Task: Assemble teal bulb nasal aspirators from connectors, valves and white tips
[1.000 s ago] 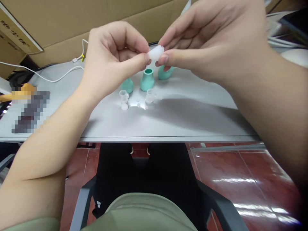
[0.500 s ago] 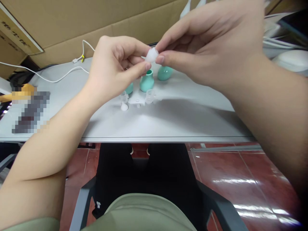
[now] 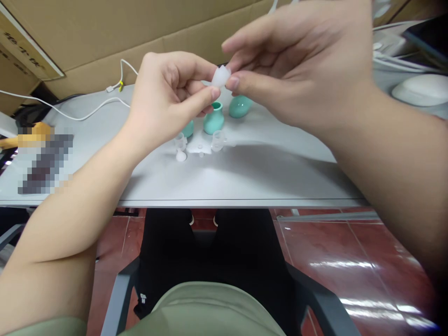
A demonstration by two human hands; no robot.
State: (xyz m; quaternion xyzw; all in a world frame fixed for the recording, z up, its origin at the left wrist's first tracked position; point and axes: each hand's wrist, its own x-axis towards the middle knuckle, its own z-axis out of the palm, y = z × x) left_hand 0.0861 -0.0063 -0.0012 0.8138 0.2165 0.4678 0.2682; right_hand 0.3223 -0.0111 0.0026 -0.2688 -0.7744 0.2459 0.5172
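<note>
A small translucent white piece is held up above the table. My left hand pinches it between thumb and index finger from the left. From the right, my right hand grips its other side with the thumb and a finger, the index finger raised off it. Beneath the hands stands a teal vase-shaped piece with an open neck. Another teal rounded piece lies to its right, and a third is partly hidden by my left hand. Clear plastic parts and a white cone-like piece lie in front.
The grey table backs onto a cardboard wall. A white cable curves along the back left. An orange object is at the far left. A white rounded object sits at the right.
My right index finger has lifted off the white piece and straightened. The right hand has shifted slightly left, and the white piece has turned a little. My left hand has barely moved.
</note>
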